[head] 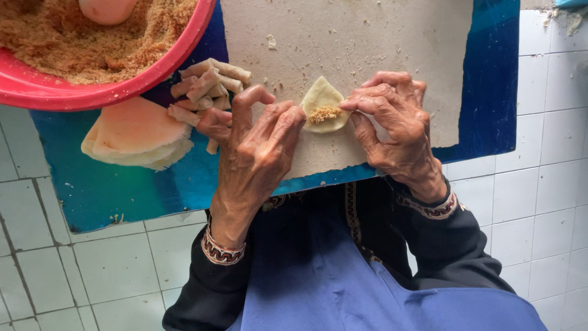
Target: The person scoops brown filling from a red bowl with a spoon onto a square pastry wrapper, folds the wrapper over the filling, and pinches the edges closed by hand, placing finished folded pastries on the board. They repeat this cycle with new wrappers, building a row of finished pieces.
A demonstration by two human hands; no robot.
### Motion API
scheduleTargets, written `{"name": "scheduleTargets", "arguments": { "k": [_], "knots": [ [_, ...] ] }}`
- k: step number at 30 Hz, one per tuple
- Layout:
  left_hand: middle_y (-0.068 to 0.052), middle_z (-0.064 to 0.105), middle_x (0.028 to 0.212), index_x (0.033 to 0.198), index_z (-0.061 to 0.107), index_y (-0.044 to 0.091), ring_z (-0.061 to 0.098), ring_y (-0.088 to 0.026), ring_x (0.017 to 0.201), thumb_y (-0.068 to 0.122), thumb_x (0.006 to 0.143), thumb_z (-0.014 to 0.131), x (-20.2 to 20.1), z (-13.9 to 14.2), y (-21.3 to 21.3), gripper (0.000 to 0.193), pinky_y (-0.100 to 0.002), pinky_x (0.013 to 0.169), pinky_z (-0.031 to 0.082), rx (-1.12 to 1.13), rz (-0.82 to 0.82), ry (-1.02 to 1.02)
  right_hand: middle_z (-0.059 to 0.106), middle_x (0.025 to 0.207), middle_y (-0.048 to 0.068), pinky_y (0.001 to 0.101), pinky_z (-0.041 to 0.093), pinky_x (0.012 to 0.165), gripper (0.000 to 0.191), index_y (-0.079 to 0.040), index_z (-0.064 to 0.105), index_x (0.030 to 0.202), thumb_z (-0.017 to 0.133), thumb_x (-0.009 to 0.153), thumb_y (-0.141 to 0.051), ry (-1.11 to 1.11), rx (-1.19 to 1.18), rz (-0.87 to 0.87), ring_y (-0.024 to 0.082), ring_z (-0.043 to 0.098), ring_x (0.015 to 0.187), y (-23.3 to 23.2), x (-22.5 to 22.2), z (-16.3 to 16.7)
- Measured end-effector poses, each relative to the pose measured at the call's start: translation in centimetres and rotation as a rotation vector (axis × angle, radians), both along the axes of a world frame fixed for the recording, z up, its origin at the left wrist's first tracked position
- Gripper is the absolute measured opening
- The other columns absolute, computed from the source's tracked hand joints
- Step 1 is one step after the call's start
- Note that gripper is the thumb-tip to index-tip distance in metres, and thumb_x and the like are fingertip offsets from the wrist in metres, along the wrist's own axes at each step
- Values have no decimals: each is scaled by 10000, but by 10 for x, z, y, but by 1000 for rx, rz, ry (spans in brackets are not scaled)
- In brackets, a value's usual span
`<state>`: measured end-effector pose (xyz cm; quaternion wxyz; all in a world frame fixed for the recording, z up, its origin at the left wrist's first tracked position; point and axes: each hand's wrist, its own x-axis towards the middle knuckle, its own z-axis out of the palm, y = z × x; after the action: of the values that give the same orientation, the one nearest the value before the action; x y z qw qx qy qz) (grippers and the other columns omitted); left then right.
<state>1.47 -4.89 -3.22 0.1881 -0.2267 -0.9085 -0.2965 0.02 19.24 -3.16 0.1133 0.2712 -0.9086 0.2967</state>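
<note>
A thin pale dough wrapper (321,97) lies on a floury grey board (343,43), with a strip of brown crumbly filling (323,114) across its near half. My left hand (257,144) pinches the wrapper's left edge with its fingertips. My right hand (395,119) pinches the right edge, folding it inward over the filling. Both wrists wear dark sleeves with patterned cuffs.
A red bowl (73,92) of brown crumbly filling sits at the top left. Several finished rolls (208,83) are piled beside it, and a stack of flat wrappers (138,135) lies on a blue sheet (122,190). White floor tiles (539,184) surround everything.
</note>
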Motion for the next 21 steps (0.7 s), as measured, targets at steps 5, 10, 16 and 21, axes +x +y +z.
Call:
{"name": "scheduleTargets", "arguments": {
  "k": [5, 10, 16, 21],
  "knots": [
    [91, 703, 1077, 1133, 683, 178, 554, -166, 1182, 165, 1003, 770, 1, 1, -2, 156, -506, 979, 300, -74, 19, 74, 739, 1135, 5, 388, 370, 1060, 336, -132, 711, 1191, 778, 907, 36, -22, -13, 13, 252, 613, 1207, -3, -3, -2],
    [99, 737, 1139, 1222, 705, 188, 538, -158, 1228, 153, 1051, 754, 0, -3, -5, 182, -471, 1014, 302, -37, -24, 55, 728, 1101, -23, 395, 358, 1043, 344, -139, 698, 1159, 884, 882, -53, -33, -28, 40, 251, 608, 1172, -4, -7, -4],
    [104, 703, 1113, 1131, 698, 186, 535, -171, 1230, 149, 1002, 769, 0, -5, -5, 152, -483, 1000, 305, -84, -29, 57, 737, 1134, -34, 407, 362, 1067, 357, -142, 677, 1157, 909, 891, -94, -31, -32, 69, 242, 611, 1192, -6, -10, -6],
    [105, 675, 1149, 1110, 706, 204, 543, -171, 1208, 144, 941, 758, 0, -4, -2, 187, -499, 971, 293, -123, -30, 58, 705, 1189, 0, 405, 368, 1080, 376, -162, 678, 1153, 917, 862, -142, 2, -25, 58, 273, 552, 1206, -7, -11, -4]
  ]
}}
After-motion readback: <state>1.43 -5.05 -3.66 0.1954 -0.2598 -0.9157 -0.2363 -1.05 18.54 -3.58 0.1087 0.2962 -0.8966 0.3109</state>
